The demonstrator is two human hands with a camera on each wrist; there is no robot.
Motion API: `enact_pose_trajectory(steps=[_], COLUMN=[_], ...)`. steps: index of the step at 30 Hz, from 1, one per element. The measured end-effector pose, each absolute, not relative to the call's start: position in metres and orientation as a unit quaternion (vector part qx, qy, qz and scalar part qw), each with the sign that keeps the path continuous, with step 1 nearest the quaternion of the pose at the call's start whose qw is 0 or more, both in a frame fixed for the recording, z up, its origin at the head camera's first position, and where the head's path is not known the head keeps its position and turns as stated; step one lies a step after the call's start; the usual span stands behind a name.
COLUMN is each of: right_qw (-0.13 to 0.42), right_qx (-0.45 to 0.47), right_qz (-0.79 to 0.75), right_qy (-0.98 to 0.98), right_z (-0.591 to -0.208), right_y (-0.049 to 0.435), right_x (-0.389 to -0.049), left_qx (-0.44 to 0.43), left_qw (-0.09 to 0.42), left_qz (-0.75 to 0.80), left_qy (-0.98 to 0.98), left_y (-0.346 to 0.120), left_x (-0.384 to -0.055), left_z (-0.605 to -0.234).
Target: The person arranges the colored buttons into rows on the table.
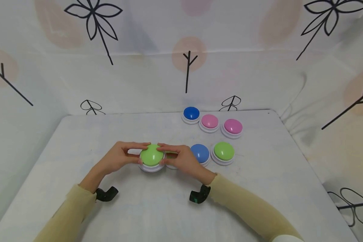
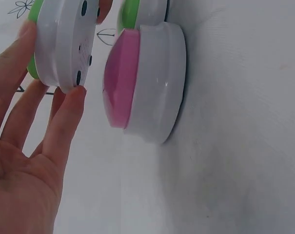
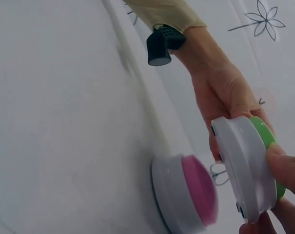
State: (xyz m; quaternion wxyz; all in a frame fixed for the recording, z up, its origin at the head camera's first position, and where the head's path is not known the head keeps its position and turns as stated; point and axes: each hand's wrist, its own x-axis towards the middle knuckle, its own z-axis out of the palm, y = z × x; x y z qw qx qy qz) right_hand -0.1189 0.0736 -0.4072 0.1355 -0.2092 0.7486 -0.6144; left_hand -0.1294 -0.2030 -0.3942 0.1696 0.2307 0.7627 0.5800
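Note:
Both hands hold a green-topped push button (image 1: 151, 155) with a round white base, raised above the white table. My left hand (image 1: 117, 158) pinches its left side, and my right hand (image 1: 183, 159) grips the right side. Dark feet show under its base (image 2: 71, 53) in the left wrist view. Below it a pink push button (image 2: 147, 83) stands on the table, apart from the held one; the head view hides it. Another green button (image 2: 132, 13) stands beyond the pink one. In the right wrist view, the left hand (image 3: 220, 87) reaches the held button (image 3: 249, 165) from above.
Right of the hands stand a blue button (image 1: 200, 153) and a green button (image 1: 223, 151). Farther back are a dark blue button (image 1: 191, 113), a light pink one (image 1: 209, 121) and a deeper pink one (image 1: 233, 126). Patterned cloth (image 1: 148, 80) encloses the table (image 1: 139, 208).

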Motion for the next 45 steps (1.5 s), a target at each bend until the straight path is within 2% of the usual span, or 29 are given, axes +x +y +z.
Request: enact_pose_trajectory(steps=[25, 34, 45], right_qw=[0.152, 0.131, 0.101], right_qx=[-0.27, -0.299, -0.343], right_qz=[-0.603, -0.586, -0.538], right_qy=[0.735, 0.742, 0.763], right_z=[-0.421, -0.437, -0.447], right_y=[0.067, 0.064, 0.065], right_x=[-0.08, -0.074, -0.08], left_qx=[0.285, 0.335, 0.331], left_qw=[0.258, 0.244, 0.233], left_qz=[0.566, 0.511, 0.478], left_qy=[0.729, 0.753, 0.779], left_y=[-0.221, -0.22, -0.219], left_x=[-0.113, -0.111, -0.108], left_z=[-0.412, -0.423, -0.423])
